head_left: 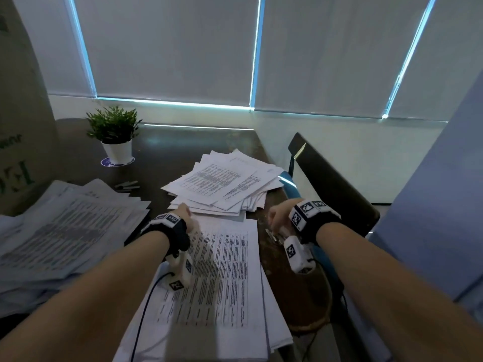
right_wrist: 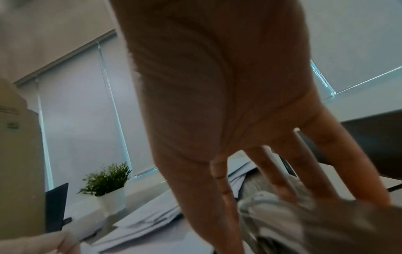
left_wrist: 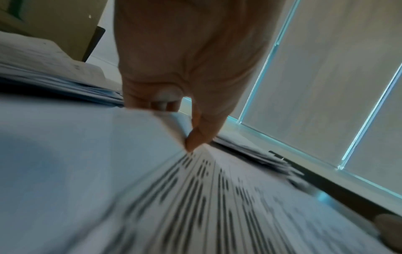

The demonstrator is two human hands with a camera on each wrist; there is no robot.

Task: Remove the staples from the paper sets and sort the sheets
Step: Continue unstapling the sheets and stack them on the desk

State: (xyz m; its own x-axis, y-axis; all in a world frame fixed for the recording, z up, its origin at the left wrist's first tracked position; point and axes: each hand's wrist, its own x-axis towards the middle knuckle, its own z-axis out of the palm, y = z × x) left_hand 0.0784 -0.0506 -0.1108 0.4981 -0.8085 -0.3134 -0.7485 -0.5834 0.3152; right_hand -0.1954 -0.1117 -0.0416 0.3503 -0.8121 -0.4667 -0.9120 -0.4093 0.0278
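Observation:
A printed paper set [head_left: 224,273] lies in front of me on the dark table [head_left: 167,152]. My left hand [head_left: 187,214] is at its far left corner. In the left wrist view this hand [left_wrist: 189,139] pinches the lifted corner of the top sheet [left_wrist: 139,137] between thumb and fingers. My right hand [head_left: 279,218] hovers right of the set, over a small metal staple remover [head_left: 273,235] on the table. The right wrist view shows the hand [right_wrist: 282,189] with straight, spread fingers reaching onto the blurred grey staple remover [right_wrist: 282,221]; no grip shows.
A loose pile of sheets [head_left: 224,184] lies just beyond the set and a thick pile [head_left: 65,226] fills the left side. A potted plant [head_left: 115,134], a strip of staples [head_left: 128,185] and a cardboard box [head_left: 21,100] stand behind. A dark chair [head_left: 332,184] is at the right.

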